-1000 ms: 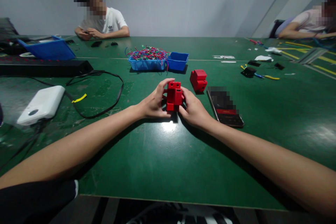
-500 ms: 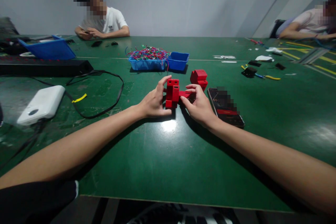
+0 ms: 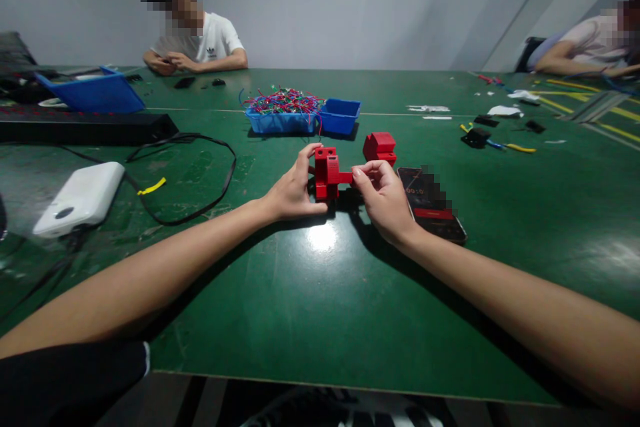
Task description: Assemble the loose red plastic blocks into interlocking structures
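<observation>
My left hand is closed around the left side of a red block-shaped plastic housing, its thumb below and fingers above. Two dark round holes show on the housing's upper end. A flat red strip-like piece sticks out from the housing's right side, and my right hand pinches its outer end between thumb and fingers. Whether the strip is joined to the housing cannot be made out. A second red block-shaped plastic housing stands on the table just behind my right hand.
A phone lies beside my right wrist. Farther back are a blue bin heaped with coloured wires and another blue bin. Leftward lie a white power bank, black cables and a yellow strip. Two people sit across the table.
My right hand has shifted slightly right, away from the housing, its fingertips now on the strip's outer end. More of the strip shows. The left hand and housing have moved slightly up and left.
</observation>
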